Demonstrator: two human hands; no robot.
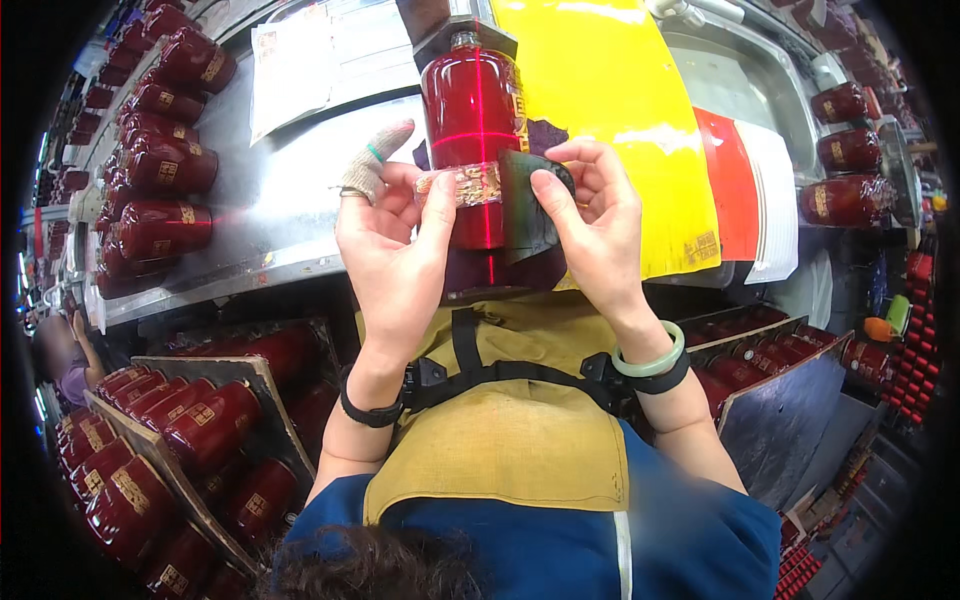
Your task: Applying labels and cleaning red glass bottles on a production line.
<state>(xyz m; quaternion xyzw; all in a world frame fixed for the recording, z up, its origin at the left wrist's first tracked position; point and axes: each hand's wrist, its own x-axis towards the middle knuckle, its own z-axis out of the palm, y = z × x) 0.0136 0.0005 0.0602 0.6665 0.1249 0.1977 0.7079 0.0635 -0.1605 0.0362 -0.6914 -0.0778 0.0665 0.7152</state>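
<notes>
**Both hands on a red bottle at the labelling bench**

Steel bench (290, 200) runs across the far half, dull grey, bending with the lens. A big yellow sheet (610, 110) lies on it right of centre, with a red and white sheet (745, 190) just beside it further right. White paper (300, 65) sits far left on the bench. Rows of dark red bottles (165, 165) lie on their sides along the far left edge; more stand in trays (160, 440) near left and near right below the bench, and a few lie far right (845, 200).

Centre: red bottle (470, 110), upright in a holder, red laser cross on its body. A clear band with gold print (470, 185) wraps its lower part. My left hand (395, 260) is closed around the bottle's left side, thumb pressing the band; index finger wears a knit finger cot (375, 160). My right hand (595, 225) pinches a dark label piece (525, 205) against the bottle's right side, thumb and fingers closed on it.

Black band on my left wrist (368, 412), pale green bangle (652, 360) on my right. Mustard apron (510, 430) over a blue top, black strap across.
</notes>
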